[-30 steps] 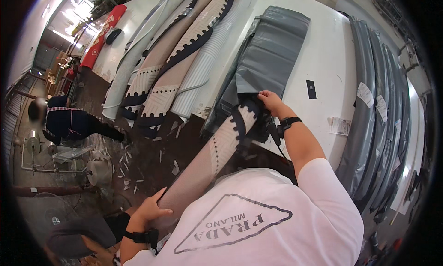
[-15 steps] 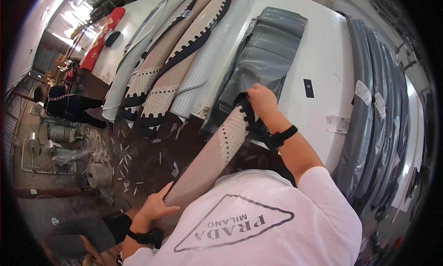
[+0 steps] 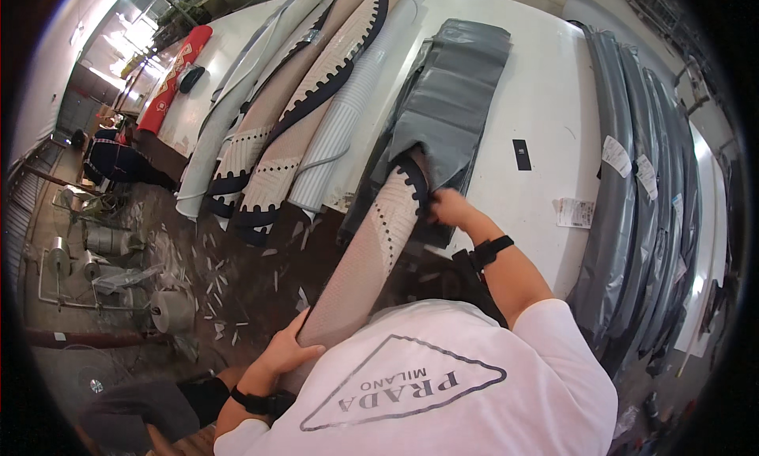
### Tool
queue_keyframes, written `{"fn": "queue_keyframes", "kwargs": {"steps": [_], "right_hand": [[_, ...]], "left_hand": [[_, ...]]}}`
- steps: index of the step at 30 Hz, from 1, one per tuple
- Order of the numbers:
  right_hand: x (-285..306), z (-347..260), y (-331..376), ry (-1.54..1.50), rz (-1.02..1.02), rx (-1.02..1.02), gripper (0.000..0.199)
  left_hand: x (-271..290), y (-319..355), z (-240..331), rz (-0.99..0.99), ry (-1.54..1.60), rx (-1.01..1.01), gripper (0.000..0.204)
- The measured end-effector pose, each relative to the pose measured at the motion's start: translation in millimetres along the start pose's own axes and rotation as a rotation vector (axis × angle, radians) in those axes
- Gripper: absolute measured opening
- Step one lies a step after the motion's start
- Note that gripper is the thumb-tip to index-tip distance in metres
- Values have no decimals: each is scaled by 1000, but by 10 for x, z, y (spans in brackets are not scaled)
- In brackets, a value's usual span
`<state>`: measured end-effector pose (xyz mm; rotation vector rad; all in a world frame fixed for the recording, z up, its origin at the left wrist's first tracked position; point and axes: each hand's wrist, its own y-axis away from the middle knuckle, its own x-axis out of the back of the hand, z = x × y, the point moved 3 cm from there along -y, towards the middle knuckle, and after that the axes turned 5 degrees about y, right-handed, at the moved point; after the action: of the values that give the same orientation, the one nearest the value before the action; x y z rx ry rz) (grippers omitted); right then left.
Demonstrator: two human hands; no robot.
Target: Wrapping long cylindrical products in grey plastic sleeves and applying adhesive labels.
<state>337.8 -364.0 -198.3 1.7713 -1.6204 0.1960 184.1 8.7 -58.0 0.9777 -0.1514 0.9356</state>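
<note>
Rolled rug: centre frame, beige weave, dark scalloped border, top end inside grey plastic sleeve on white bench.
Right hand: fingers gripping sleeve mouth at rug end.
Left hand: fingers wrapped on lower roll.
Risk: thin film may tear, catching on scalloped edge.
Upper left: more rolled rugs, ribbed, striped.

A beige rolled rug with a dark scalloped border pokes into the open end of a long grey plastic bag on the white table. The right hand grips the bag's mouth; the left hand clasps the roll's lower end. More rolled rugs lie alongside.
</note>
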Motion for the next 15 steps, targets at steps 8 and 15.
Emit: {"fn": "queue_keyframes", "kwargs": {"steps": [8,15], "right_hand": [[-450,-336,506,-236,-527,130,23],[-347,-430,666,22,-680,250,22]], "left_hand": [[-26,-20,169,46,-26,33,87],[-60,-87,191,31,-75,27,90]]}}
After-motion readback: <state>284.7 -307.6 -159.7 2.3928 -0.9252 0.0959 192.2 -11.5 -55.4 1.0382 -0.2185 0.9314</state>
